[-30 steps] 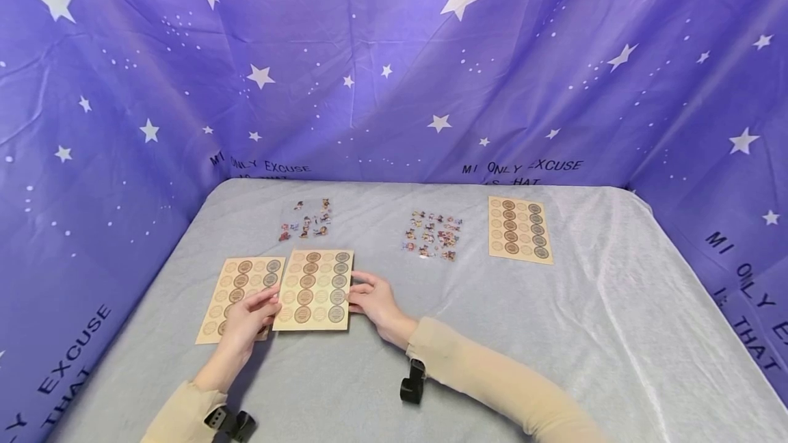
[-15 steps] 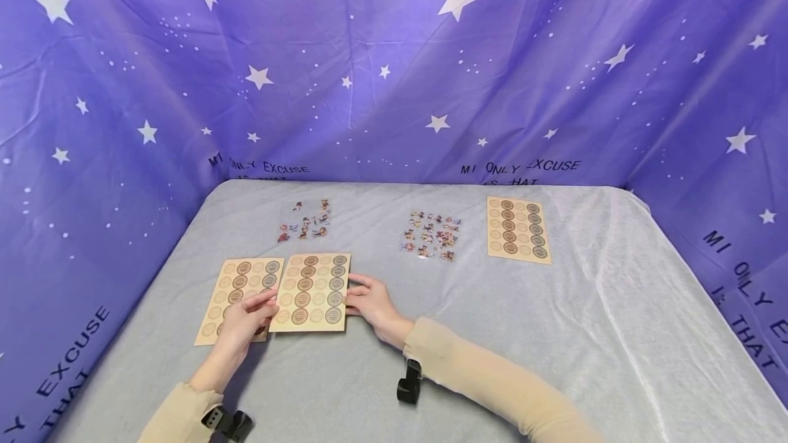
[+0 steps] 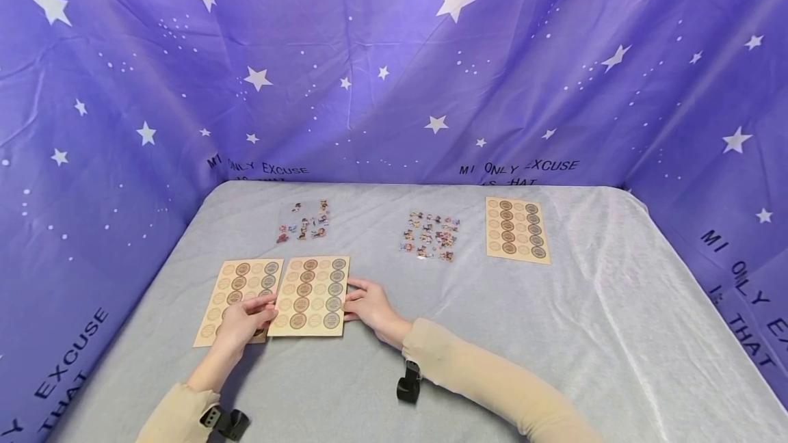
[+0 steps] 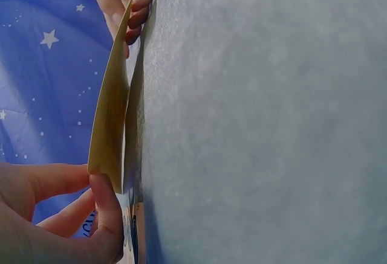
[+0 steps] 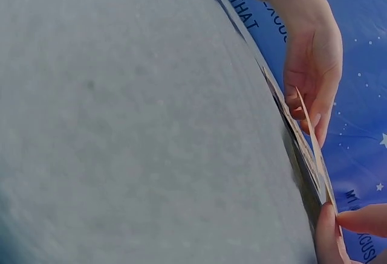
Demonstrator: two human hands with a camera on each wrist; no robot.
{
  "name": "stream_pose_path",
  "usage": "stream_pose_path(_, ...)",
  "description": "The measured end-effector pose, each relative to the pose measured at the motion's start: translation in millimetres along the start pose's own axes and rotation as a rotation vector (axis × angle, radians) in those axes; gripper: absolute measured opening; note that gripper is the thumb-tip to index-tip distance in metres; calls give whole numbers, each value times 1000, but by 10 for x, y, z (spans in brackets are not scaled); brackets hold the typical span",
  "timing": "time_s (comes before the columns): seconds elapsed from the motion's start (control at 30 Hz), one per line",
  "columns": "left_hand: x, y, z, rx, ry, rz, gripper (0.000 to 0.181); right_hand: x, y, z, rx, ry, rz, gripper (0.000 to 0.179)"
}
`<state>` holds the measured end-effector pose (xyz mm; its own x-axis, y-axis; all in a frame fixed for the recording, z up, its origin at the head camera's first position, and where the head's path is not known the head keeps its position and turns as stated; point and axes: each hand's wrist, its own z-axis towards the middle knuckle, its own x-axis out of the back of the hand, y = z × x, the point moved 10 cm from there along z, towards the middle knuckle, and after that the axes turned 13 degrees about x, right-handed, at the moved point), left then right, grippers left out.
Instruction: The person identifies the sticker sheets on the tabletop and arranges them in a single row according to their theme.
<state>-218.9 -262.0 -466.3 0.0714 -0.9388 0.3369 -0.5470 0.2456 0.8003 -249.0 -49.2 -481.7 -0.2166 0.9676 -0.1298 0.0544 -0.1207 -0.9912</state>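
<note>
A tan sheet of round stickers [image 3: 310,296] is held between both hands, raised a little over the table. My left hand [image 3: 237,327] pinches its left edge; in the left wrist view, thumb and forefinger meet at a corner of the sheet, seen nearly edge-on and slightly bowed. With thumb and fingers, my right hand [image 3: 372,310] pinches the opposite edge, as the right wrist view also shows. Another round-sticker sheet [image 3: 215,292] lies flat at the left, its lower right part hidden beneath my left hand.
Toward the back lie two clear sheets of small cartoon stickers, one at the left [image 3: 304,221] and one near the middle [image 3: 429,234]. A third tan round-sticker sheet [image 3: 517,230] lies at the back right. Purple starry cloth [image 3: 394,53] surrounds the grey-covered table [image 3: 554,333].
The held sheet has come down slightly and shifted a little left, toward the sheet lying at the left. Both hands keep their grip on its edges.
</note>
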Motion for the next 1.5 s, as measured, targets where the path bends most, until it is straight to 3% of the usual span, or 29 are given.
stream_pose_path(0.57, -36, -37, 40, -19, -24, 138, 38, -32, -5, -8, 28, -46, -113, 54)
stream_pose_path(0.87, -47, -13, 23, -36, -27, 159, 37, -53, -59, -23, 68, -72, -154, 54)
stream_pose_path(1.2, -21, 1, 11, -34, -3, 152, 37, -37, -127, -66, 85, -126, -221, 51)
stream_pose_path(1.33, 11, -77, 129, -55, 4, 98, 39, 3, -183, -119, 94, -168, -230, 39)
stream_pose_path(1.5, -39, -115, 231, -107, -61, 25, 54, 116, -245, -153, 93, -211, -247, 32)
